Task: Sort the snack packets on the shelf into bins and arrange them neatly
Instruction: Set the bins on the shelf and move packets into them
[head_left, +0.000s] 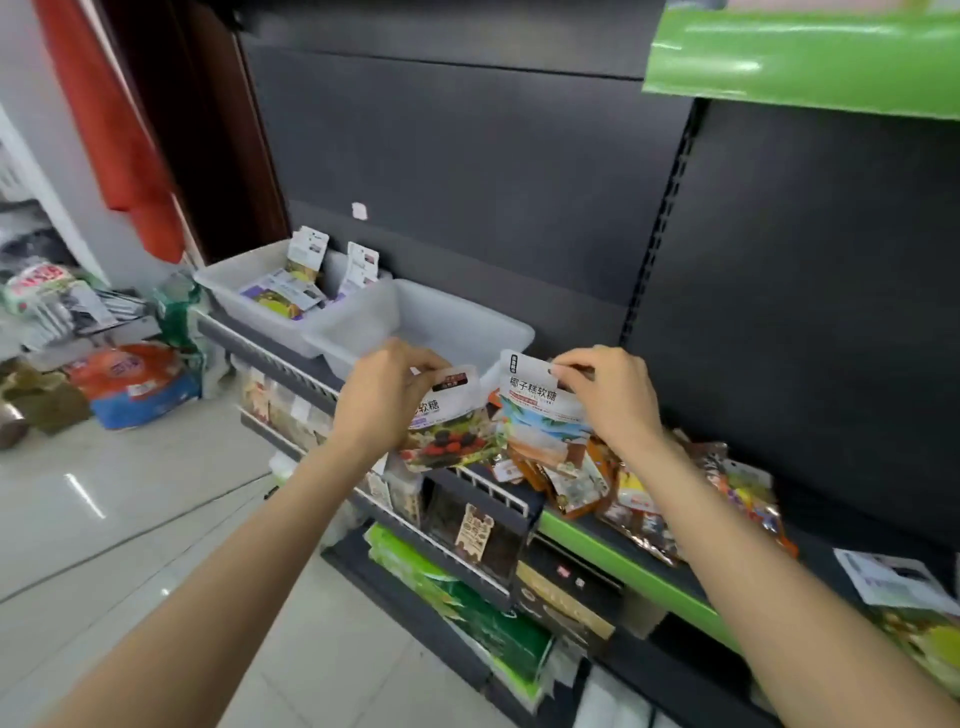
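Hands are working over a dark shelf (582, 525) in the single head view. Two packets are being held up: the left hand (387, 387) is pinching the top of a berry-printed packet (449, 423), and the right hand (610, 395) is pinching the top corner of a coconut-printed packet (543, 415), fingers curled on each. Two pale bins are sitting side by side on the shelf behind: the far bin (228, 283) is carrying several purple packets (283, 296), and the near bin (457, 322) is lying just behind the hands. One loose heap of packets (649, 499) is resting to the right, too jumbled to count.
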